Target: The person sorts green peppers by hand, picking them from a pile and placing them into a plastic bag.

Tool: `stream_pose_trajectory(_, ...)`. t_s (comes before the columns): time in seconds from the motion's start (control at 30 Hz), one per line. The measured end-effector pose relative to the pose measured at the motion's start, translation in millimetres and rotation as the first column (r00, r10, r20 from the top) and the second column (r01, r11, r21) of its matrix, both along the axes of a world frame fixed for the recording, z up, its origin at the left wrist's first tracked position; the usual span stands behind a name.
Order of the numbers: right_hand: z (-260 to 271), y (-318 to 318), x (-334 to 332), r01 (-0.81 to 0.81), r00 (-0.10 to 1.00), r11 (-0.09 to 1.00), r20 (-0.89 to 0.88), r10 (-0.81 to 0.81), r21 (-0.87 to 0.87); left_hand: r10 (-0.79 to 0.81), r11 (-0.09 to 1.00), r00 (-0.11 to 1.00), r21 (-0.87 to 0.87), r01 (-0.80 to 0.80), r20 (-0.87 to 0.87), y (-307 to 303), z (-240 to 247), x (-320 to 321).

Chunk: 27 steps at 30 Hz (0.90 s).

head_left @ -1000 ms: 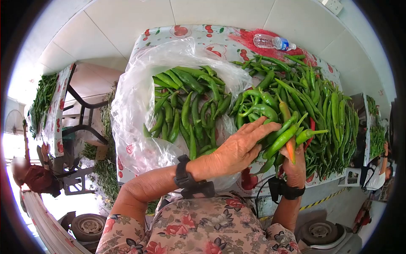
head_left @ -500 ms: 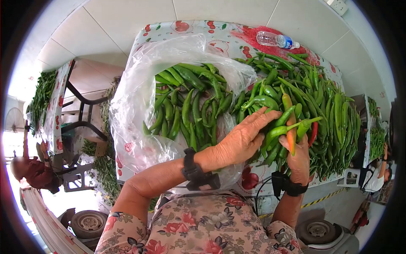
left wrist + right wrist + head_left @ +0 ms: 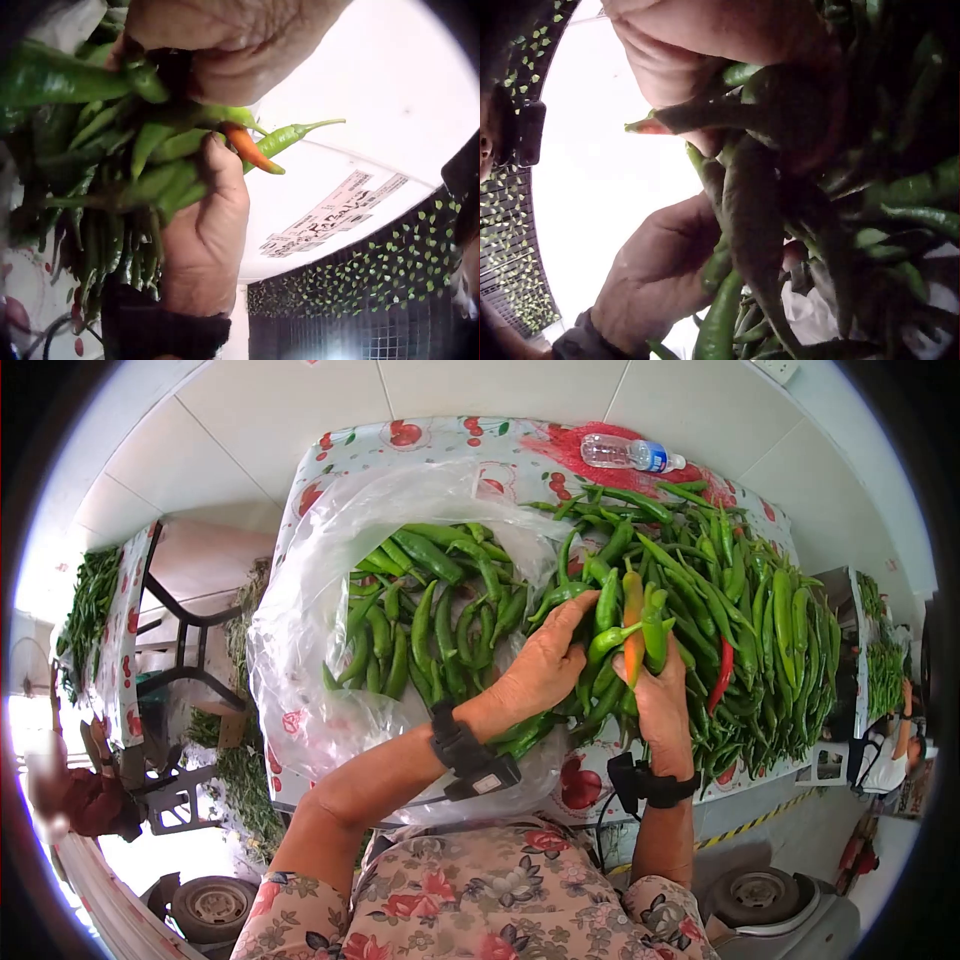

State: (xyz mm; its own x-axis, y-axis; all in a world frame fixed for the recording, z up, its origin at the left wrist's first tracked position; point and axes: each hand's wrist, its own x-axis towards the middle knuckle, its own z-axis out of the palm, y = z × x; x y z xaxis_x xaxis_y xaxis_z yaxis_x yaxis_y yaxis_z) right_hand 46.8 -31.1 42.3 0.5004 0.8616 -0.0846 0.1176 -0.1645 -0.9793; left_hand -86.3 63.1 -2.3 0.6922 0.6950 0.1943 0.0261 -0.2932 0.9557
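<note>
My right hand [image 3: 660, 695] holds a small bunch of chili peppers, with an orange chili [image 3: 633, 615] and green chilies [image 3: 655, 630] standing up above the thumb. In the left wrist view that thumb presses over the bunch, the orange tip [image 3: 259, 154] poking out. Just left of it, my left hand [image 3: 540, 672] curls its fingers at a green chili [image 3: 67, 75]; its fingertips are partly hidden. Beneath and behind both hands spreads a large heap of green chilies [image 3: 790, 630] with a red one [image 3: 722, 675]. A clear plastic bag [image 3: 300, 610] holds more green chilies [image 3: 425, 625].
The table has a cherry-print cloth [image 3: 405, 432]. At the back lie a plastic bottle [image 3: 630, 452] and red netting [image 3: 560, 448]. Another table with chilies [image 3: 90, 600] stands at left beside a seated person [image 3: 95, 800]. A second person [image 3: 885, 765] is at far right.
My left hand has drawn left, apart from the bunch in my right hand. The bunch now stands more upright, and more of the red chili shows. The head view has shifted slightly.
</note>
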Motion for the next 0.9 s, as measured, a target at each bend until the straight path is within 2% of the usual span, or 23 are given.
stream_pose_trajectory(0.07,0,1,-2,0.011,1.000,1.000,0.001,-0.011,0.024,0.003,0.997,0.999,-0.073,0.000,0.041,-1,-5,3)
stream_pose_trajectory(0.17,7,-2,-1,0.022,0.999,0.998,-0.026,-0.023,-0.054,0.005,0.987,0.999,-0.158,0.002,0.043,-3,-4,4)
stream_pose_trajectory(0.2,9,-2,0,0.017,0.999,0.996,-0.032,-0.020,-0.084,0.010,0.991,0.999,-0.131,-0.003,0.053,-6,1,3)
stream_pose_trajectory(0.33,38,-7,-4,0.020,0.998,0.992,0.061,-0.028,0.125,0.009,1.000,0.995,-0.022,-0.007,0.096,-15,43,-1)
stream_pose_trajectory(0.37,43,-9,0,0.009,0.999,0.996,0.048,-0.013,0.086,0.004,1.000,0.993,0.023,-0.007,0.118,-14,49,1)
stream_pose_trajectory(0.43,40,-4,8,0.005,1.000,0.993,0.015,-0.007,0.118,-0.027,0.997,0.987,0.071,0.016,0.161,-6,48,6)
stream_pose_trajectory(0.47,35,1,11,0.001,1.000,0.991,0.000,-0.001,0.134,-0.021,1.000,0.994,0.005,0.021,0.108,0,42,9)
stream_pose_trajectory(0.5,22,6,14,0.001,0.996,0.994,0.084,-0.010,0.105,-0.018,0.998,0.998,-0.061,0.021,0.055,5,34,12)
stream_pose_trajectory(0.53,9,12,14,0.050,0.978,0.994,0.199,-0.069,0.097,0.008,1.000,1.000,-0.025,-0.008,-0.019,10,16,14)
stream_pose_trajectory(0.6,0,13,9,0.026,0.961,0.989,0.270,-0.065,0.145,0.052,0.998,0.993,0.031,-0.049,-0.108,16,-9,15)
stream_pose_trajectory(0.67,2,14,4,-0.007,0.888,0.983,0.454,-0.078,0.183,0.088,0.995,0.985,0.064,-0.079,-0.148,15,-24,12)
stream_pose_trajectory(0.7,3,13,1,-0.025,0.839,0.980,0.537,-0.087,0.197,0.034,0.999,0.987,0.002,-0.034,-0.156,17,-21,10)
stream_pose_trajectory(0.8,17,16,-8,-0.173,0.564,0.956,0.819,-0.101,0.237,-0.008,0.993,0.997,0.115,0.016,-0.074,20,-8,7)
stream_pose_trajectory(0.83,19,19,-12,-0.257,0.584,0.938,0.811,-0.041,0.233,-0.021,0.995,0.992,0.089,0.032,-0.128,22,-3,5)
stream_pose_trajectory(0.9,9,22,-10,-0.289,0.524,0.953,0.848,0.079,0.090,-0.052,0.997,0.970,0.035,0.062,-0.235,28,11,-3)
